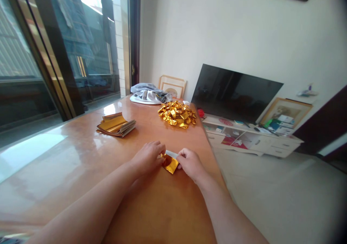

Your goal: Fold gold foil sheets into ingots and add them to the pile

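A small sheet of gold foil paper (170, 163), folded with a white strip showing along its far edge, lies on the varnished wooden table (159, 208). My left hand (148, 159) pinches its left side, and my right hand (191, 164) holds its right side, with fingertips over the white strip. Farther up the table, a stack of gold foil sheets (116, 125) lies to the left. A heap of crumpled or folded gold foil pieces (177, 114) sits to the right of it.
A grey-white cloth bundle (149, 94) and a leaning picture frame (172, 86) stand beyond the table's far end. A dark television (235, 92) sits on a white low cabinet (252, 139) to the right. Glass doors (81, 48) line the left.
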Demonstrator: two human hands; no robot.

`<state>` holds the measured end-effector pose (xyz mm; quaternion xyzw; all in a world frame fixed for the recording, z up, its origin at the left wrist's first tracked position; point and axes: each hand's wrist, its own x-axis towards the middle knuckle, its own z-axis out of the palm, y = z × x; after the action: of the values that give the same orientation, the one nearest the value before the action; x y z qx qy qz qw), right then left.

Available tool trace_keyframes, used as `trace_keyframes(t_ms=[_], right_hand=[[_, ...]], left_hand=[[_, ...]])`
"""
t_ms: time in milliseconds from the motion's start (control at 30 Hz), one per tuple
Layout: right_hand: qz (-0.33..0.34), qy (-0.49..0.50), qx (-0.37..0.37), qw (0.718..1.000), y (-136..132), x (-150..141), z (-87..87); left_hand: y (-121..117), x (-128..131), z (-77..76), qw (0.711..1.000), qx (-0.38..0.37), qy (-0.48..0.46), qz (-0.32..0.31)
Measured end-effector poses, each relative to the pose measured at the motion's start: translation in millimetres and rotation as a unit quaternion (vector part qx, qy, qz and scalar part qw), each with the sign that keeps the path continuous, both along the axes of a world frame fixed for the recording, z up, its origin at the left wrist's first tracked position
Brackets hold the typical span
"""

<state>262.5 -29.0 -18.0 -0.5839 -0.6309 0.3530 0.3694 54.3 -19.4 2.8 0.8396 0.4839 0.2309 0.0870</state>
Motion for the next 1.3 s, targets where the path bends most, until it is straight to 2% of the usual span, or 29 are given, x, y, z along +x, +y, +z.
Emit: trace_keyframes(t_ms=[200, 500, 700, 833, 1100, 1300], right_hand=[[-0.018, 0.038, -0.108, 0.993, -8.3, -1.7, 13.4], [-0.003, 0.112, -0.166, 0.98, -7.1, 5.7, 18.3], [0.015, 0.033, -0.128, 0.991, -8.6, 7.2, 18.4], [0.053, 0.011, -0.112, 0.992, -7.8, 11.0, 15.5], [0.052, -0.021, -0.068, 0.996, -7.8, 12.3, 9.0], [0.094, -0.082, -0.01, 0.992, -8.8, 14.5, 6.7]], left_hand=[[-9.9, 5.1, 7.3, 0.992, -0.049, -0.005, -0.112], [-19.9, 8.6, 15.4, 0.991, -0.068, 0.005, -0.116], [-20.6, 8.8, 17.4, 0.99, -0.07, 0.023, -0.12], [-20.8, 8.3, 18.7, 0.99, -0.068, 0.041, -0.118], [-23.1, 10.2, 23.6, 0.987, -0.055, 0.072, -0.129], [-23.7, 10.8, 25.3, 0.987, -0.066, 0.077, -0.125]])
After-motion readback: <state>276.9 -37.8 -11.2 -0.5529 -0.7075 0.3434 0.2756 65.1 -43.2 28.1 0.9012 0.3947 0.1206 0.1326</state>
